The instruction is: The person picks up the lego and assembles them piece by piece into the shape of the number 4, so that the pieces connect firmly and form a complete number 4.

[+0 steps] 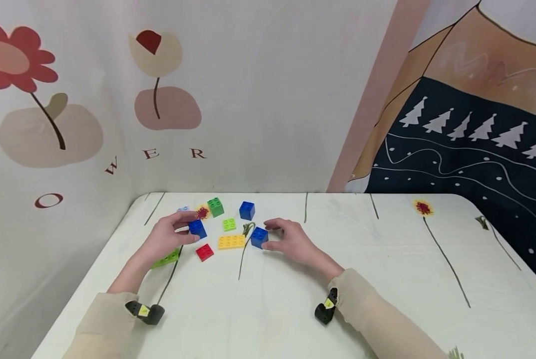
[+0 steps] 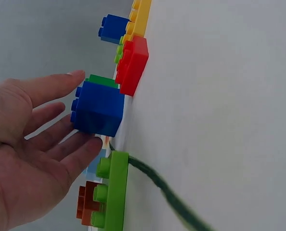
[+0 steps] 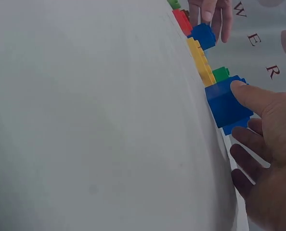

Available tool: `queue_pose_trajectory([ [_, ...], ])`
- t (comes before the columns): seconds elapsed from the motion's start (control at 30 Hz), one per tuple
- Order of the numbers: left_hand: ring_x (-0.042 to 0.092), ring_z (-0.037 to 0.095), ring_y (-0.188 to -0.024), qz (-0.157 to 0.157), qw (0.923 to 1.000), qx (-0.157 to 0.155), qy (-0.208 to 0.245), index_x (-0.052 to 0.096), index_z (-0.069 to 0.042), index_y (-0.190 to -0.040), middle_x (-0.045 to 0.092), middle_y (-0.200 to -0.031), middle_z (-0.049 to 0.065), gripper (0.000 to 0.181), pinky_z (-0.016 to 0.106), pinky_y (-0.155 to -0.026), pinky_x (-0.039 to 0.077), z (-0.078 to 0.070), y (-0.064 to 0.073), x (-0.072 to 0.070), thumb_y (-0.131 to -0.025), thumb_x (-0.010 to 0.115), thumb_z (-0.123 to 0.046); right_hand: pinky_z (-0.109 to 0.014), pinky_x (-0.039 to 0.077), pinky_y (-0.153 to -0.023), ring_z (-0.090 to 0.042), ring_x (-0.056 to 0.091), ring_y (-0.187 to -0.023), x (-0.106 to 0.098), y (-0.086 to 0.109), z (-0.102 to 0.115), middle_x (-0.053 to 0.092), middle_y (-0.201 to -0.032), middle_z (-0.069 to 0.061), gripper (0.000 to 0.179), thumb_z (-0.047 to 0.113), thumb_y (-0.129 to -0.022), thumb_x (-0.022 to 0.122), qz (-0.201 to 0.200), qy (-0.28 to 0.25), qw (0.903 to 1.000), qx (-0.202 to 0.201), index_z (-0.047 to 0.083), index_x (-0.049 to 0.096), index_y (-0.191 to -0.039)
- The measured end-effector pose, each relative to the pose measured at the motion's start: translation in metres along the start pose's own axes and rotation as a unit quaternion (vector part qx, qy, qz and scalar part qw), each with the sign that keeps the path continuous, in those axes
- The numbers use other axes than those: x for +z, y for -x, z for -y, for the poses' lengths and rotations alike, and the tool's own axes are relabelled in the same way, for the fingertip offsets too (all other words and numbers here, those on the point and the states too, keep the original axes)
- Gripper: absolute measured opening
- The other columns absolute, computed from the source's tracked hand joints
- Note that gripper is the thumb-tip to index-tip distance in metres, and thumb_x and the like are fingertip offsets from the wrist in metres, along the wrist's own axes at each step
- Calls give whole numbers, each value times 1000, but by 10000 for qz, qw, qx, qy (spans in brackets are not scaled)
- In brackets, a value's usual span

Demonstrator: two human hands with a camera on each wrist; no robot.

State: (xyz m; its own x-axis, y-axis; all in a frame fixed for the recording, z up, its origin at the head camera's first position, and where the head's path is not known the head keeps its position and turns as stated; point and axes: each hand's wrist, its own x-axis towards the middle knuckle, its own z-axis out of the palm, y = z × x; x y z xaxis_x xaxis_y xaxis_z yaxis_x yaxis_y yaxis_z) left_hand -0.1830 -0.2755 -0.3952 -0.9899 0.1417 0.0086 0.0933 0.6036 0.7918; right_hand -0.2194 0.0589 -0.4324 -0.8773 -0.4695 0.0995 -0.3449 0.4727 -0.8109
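On the table, my left hand (image 1: 171, 232) is spread around a blue block (image 1: 198, 229), thumb on the near side and fingers on the far side. In the left wrist view gaps show between this blue block (image 2: 98, 108) and the relaxed fingers. My right hand (image 1: 295, 240) is beside another blue block (image 1: 259, 238), its fingers loosely bent. The right wrist view has the thumb tip overlapping that blue block (image 3: 227, 102), while the other fingers stand apart from it. Between the hands lie a red block (image 1: 204, 252) and a yellow block (image 1: 231, 242).
Farther back are a green block (image 1: 215, 206), a third blue block (image 1: 247, 210) and a small lime block (image 1: 229, 224). A long lime block (image 1: 165, 259) lies under the left forearm, with an orange-brown block (image 2: 87, 202) near it. Printed cloth (image 1: 268, 99) hangs behind the table.
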Motion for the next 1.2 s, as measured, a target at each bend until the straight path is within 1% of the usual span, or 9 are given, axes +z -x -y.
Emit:
queue_pose_trajectory([
  [0.13,50,47,-133,60,9999,-141,-34,46,6,-147,50,-146,29,62,50,-102,49,0,-1,2,-93,75,-5,-44,47,-104,-25,61,-115,4,-1,-1,69,-123,-8,52,18,-86,85,-45,5,9998,178,4,65,-132],
  [0.33,49,48,-134,162,9996,-136,-188,50,6,-146,48,-147,31,59,52,-103,49,-1,-4,7,-93,74,-2,-46,45,-106,-26,61,-117,9,-2,1,69,-124,-8,49,19,-86,85,-99,-27,9996,266,4,67,-129],
  [0.53,48,49,-134,160,9986,-200,-453,53,4,-144,48,-146,31,54,54,-104,48,-1,-7,10,-94,73,-3,-48,44,-106,-26,60,-117,10,0,6,70,-123,-7,42,19,-90,82,-82,89,9995,288,6,69,-128],
  [0.7,47,49,-134,126,9980,-257,-567,51,4,-145,48,-146,31,54,56,-105,46,-2,-9,12,-95,72,-4,-47,45,-105,-25,60,-114,8,1,7,70,-121,-7,41,18,-91,80,-22,187,9994,294,6,68,-129],
  [0.93,50,49,-131,76,9969,-412,-666,55,5,-141,50,-143,32,49,57,-105,46,-3,-10,12,-96,71,-5,-43,48,-102,-22,61,-108,0,3,6,70,-118,-7,40,17,-92,79,121,318,9992,228,5,68,-129],
  [1.2,52,48,-130,37,9960,-506,-737,56,5,-140,52,-142,32,46,57,-104,47,0,-12,12,-97,69,-5,-43,50,-101,-21,64,-107,-11,10,-2,71,-115,-7,39,12,-91,79,213,322,9992,45,4,69,-127],
])
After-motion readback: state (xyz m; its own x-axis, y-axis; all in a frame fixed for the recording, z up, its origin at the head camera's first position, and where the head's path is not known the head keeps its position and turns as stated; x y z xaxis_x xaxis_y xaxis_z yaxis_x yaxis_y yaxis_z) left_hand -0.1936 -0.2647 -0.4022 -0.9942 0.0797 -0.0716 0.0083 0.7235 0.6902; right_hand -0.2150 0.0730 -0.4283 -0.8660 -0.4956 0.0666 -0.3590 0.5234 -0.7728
